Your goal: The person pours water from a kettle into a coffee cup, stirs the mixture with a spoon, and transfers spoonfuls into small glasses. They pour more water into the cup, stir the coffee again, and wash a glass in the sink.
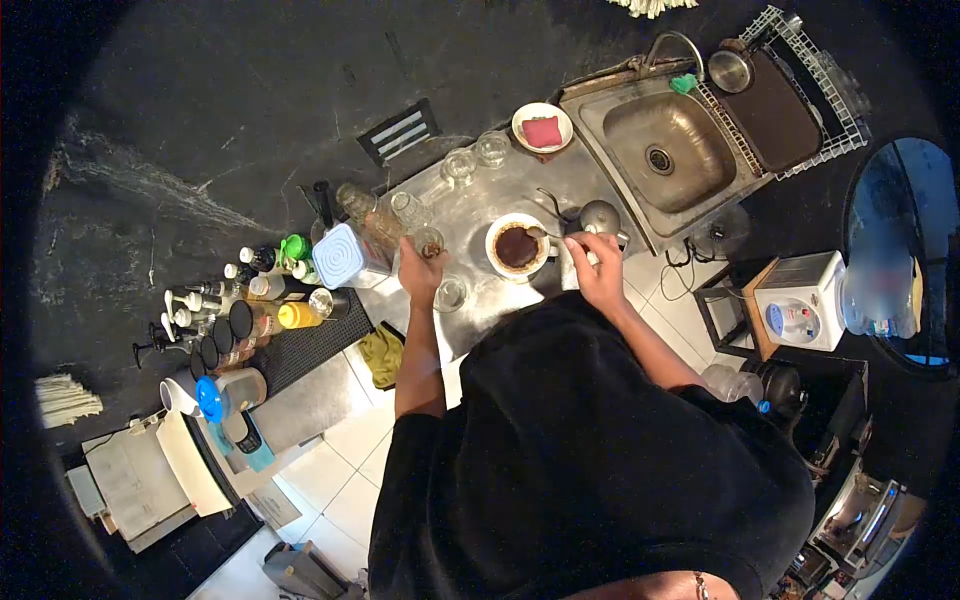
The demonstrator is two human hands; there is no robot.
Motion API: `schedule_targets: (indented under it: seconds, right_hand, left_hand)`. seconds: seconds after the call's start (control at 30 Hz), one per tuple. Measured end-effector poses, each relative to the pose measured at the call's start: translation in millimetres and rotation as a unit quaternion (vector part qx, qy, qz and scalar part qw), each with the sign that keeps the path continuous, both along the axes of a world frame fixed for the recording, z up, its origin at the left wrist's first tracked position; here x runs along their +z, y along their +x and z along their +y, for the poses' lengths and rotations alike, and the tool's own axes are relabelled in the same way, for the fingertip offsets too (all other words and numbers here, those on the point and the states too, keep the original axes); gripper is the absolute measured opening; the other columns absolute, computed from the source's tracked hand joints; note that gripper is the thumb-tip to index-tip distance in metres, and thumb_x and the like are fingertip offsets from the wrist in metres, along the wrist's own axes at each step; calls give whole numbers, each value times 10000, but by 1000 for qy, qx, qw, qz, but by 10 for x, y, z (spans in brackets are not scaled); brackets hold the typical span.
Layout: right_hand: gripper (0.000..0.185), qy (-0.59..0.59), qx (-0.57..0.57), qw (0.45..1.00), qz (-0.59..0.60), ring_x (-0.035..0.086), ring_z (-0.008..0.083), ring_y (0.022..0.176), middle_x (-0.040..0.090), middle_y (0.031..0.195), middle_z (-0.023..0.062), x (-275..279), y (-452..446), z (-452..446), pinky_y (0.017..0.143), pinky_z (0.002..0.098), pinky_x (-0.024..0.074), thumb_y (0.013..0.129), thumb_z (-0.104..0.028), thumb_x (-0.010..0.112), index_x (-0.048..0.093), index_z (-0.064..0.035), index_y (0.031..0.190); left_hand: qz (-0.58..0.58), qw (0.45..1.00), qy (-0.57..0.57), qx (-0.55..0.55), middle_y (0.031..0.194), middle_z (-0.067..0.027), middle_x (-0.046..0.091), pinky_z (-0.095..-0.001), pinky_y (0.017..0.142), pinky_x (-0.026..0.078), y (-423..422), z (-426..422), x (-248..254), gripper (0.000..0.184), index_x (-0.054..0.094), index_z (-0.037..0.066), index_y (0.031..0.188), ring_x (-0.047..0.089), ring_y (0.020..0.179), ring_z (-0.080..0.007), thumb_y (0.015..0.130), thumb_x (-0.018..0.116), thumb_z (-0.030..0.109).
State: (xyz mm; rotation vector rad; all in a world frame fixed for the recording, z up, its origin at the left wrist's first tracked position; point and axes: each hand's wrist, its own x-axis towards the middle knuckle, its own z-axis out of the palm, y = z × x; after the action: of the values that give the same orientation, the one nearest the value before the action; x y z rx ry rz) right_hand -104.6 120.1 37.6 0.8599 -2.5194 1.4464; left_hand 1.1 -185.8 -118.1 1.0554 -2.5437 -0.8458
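A white cup (518,247) of dark brown liquid or grounds stands on the metal counter (470,325). My right hand (597,268) is closed on the handle of a spoon (541,232), whose bowl end is at the cup's right rim. Farther left, my left hand (420,270) is wrapped round a small glass (429,241) with something brown in it. Another glass (451,293) stands just right of that hand, and a taller glass (408,208) above it. A metal pitcher (600,218) sits behind my right hand.
The sink (668,150) is at the upper right. A bowl with a red sponge (541,131) stands near two glasses at the counter's back. Bottles and jars (240,320) crowd the left side, beside a white-lidded container (341,256). A water dispenser (800,305) is at right.
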Motion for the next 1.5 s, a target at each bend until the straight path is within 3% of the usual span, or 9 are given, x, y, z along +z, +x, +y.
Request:
schedule_targets:
  seconds: [0.1, 0.27, 0.4, 0.47, 0.6, 0.93, 1.13, 1.33, 1.5]
  right_hand:
    - [118, -21, -7, 1000, -3, 591, 251, 719, 673, 769, 99, 23, 61, -1, 793, 362, 406, 910, -125, 674, 684, -13, 871]
    - [101, -63, -3, 994, -94, 588, 225, 745, 671, 785, 100, 114, 48, -17, 747, 347, 432, 917, -96, 667, 680, 0, 887]
    - [109, -84, -22, 992, -91, 588, 221, 763, 674, 801, 102, 35, 44, -18, 736, 339, 446, 922, -102, 668, 679, 4, 899]
    - [119, -105, -33, 987, -119, 592, 220, 785, 678, 826, 107, 10, 26, -15, 745, 332, 463, 926, -113, 670, 681, 5, 915]
    - [135, -124, -39, 981, -142, 604, 208, 812, 680, 852, 107, 58, 26, 25, 770, 331, 479, 924, -113, 675, 682, 21, 939]
    - [121, -212, -61, 969, -110, 580, 152, 732, 637, 775, 83, 213, 57, 68, 688, 298, 464, 929, -88, 660, 679, 28, 953]
    - [127, -197, -53, 970, -132, 555, 120, 663, 612, 740, 57, 235, 56, 130, 634, 276, 447, 942, -96, 649, 671, 29, 952]
    - [162, -171, -28, 980, -100, 546, 86, 641, 603, 723, 25, 63, 19, 193, 618, 264, 443, 973, -119, 616, 648, 39, 953]
    - [128, -184, -18, 963, -195, 590, 149, 709, 630, 767, 78, 58, -56, 192, 672, 311, 469, 939, -94, 635, 659, 31, 930]
  left_hand:
    - [243, 967, 70, -21, 1139, -200, 623, -417, 912, 491, 20, 60, 234, 779, 445, 25, 1299, 634, 1038, -377, 657, 869, 145]
    - [319, 944, 82, 13, 1184, -156, 600, -395, 935, 479, -11, 315, 946, 778, 460, 36, 1310, 614, 1076, -296, 650, 868, 95]
    - [356, 920, -125, -110, 1201, -152, 550, -401, 960, 458, 6, 468, 1602, 741, 517, 31, 1279, 570, 1114, -308, 631, 872, 75]
    - [382, 908, 145, -90, 1199, -157, 552, -420, 980, 446, -40, 526, 1717, 760, 526, 30, 1280, 566, 1116, -337, 604, 871, 62]
    - [293, 936, -3, -193, 1262, -148, 526, -417, 1032, 415, -79, 467, 1807, 778, 544, 46, 1285, 517, 1209, -338, 567, 843, 20]
    - [312, 923, 78, -212, 1259, -144, 516, -409, 1040, 418, -212, 589, 1777, 796, 540, 63, 1308, 509, 1215, -324, 564, 810, -15]
    - [140, 957, -39, -250, 1147, -139, 515, -413, 996, 431, -208, 712, 1853, 843, 574, 123, 1322, 508, 1135, -334, 528, 853, 65]
    - [43, 945, -59, -318, 1108, -124, 482, -431, 908, 464, -296, 652, 1883, 843, 585, 160, 1315, 515, 1074, -337, 527, 880, 130]
    - [-78, 910, -137, -384, 1114, -128, 496, -436, 855, 516, -474, 771, 2059, 828, 565, 175, 1334, 585, 1039, -347, 573, 890, 142]
